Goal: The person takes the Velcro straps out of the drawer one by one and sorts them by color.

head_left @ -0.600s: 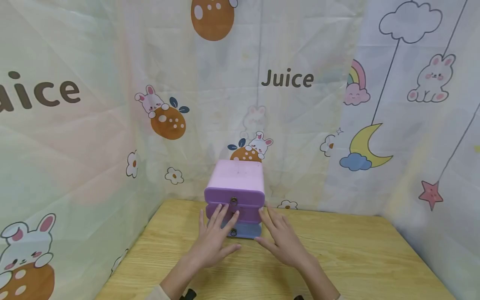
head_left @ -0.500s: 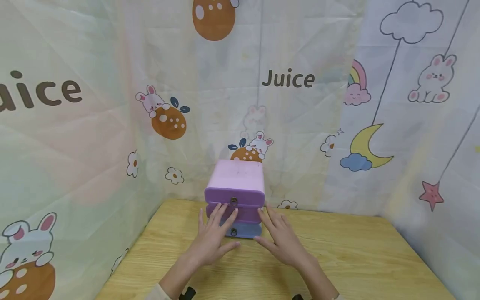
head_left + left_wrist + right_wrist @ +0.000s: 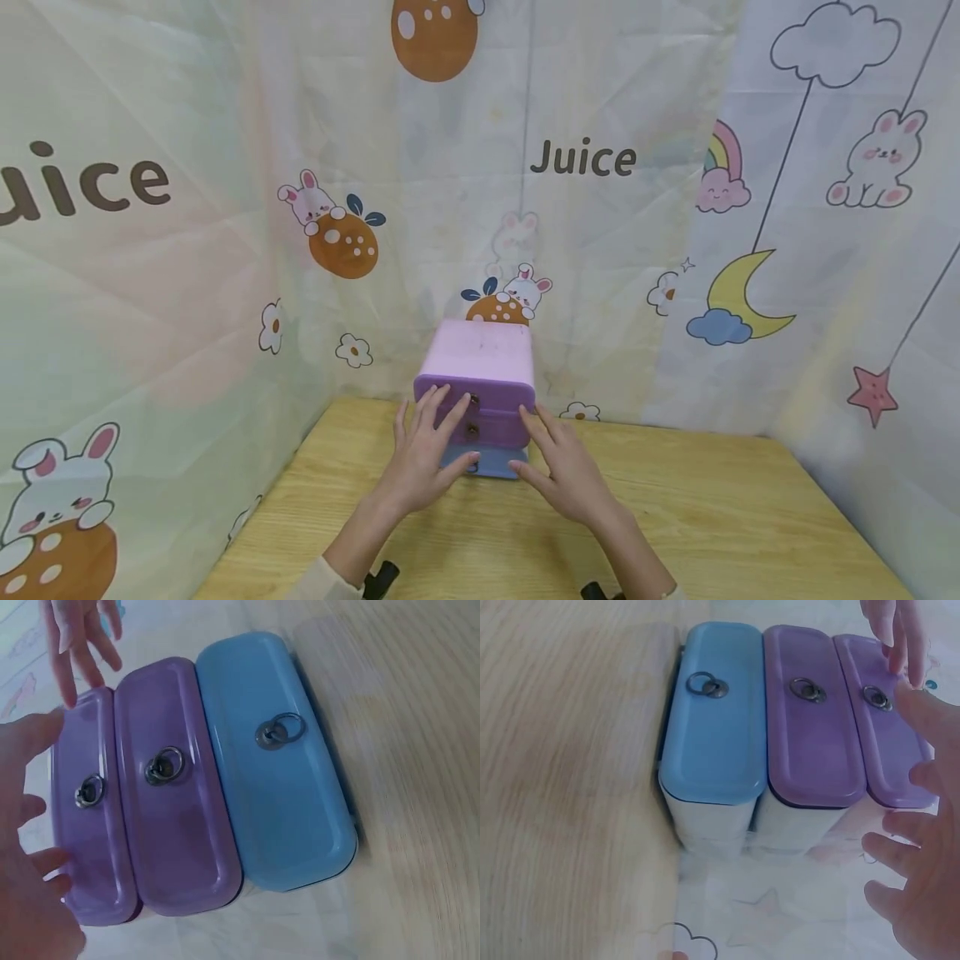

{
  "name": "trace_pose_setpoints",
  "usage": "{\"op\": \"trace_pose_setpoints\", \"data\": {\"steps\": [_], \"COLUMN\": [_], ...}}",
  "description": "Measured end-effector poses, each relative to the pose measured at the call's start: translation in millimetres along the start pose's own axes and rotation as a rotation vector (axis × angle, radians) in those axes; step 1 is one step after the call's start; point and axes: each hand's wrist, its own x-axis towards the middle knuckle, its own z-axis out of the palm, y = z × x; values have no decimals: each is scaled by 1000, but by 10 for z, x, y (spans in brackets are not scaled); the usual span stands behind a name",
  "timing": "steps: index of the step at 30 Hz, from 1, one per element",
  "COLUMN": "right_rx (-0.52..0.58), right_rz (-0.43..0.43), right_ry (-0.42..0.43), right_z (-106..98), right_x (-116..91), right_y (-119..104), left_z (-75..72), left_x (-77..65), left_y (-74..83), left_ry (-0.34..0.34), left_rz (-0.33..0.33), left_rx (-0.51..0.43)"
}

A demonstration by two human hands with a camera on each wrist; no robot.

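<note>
A small three-tier drawer box with a pink top (image 3: pixel 478 350) stands at the back of the table. Its top drawer front (image 3: pixel 504 393) and middle drawer front (image 3: pixel 506 431) are purple, the bottom one (image 3: pixel 498 461) blue. Each bears a dark metal ring pull, clear in the left wrist view on the blue drawer (image 3: pixel 277 795). My left hand (image 3: pixel 416 467) spreads its fingers before the top drawer, the index fingertip by its ring. My right hand (image 3: pixel 567 475) is near the box's right edge, fingers extended. Contact with the box is unclear. All drawers look closed.
Wood-grain tabletop (image 3: pixel 675 508) extends to both sides and in front of the box. Printed cloth (image 3: pixel 600 242) with rabbits and the word Juice hangs close behind the box and along both sides.
My left hand has risen from the middle drawer to the top one, uncovering the middle ring pull. My right hand has gone up slightly. The head view has shifted a little.
</note>
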Motion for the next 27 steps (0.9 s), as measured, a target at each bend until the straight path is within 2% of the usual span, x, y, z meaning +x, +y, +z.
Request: {"op": "trace_pose_setpoints", "data": {"steps": [6, 12, 18, 23, 27], "right_rx": [-9, -1, 5, 29, 99], "right_rz": [-6, -7, -33, -29, -23], "right_ry": [30, 51, 85, 44, -19], "right_z": [-11, -41, -32, -13, 2], "right_x": [42, 79, 155, 245, 315], "right_y": [-6, -51, -129, -206, -252], "left_z": [37, 67, 112, 99, 69], "left_x": [56, 123, 197, 273, 363], "left_y": [-56, -102, -100, -145, -241], "left_ry": [143, 232, 288, 319, 320], "left_rz": [29, -13, -26, -118, -188], "left_rx": [-35, -141, -231, -364, -495]}}
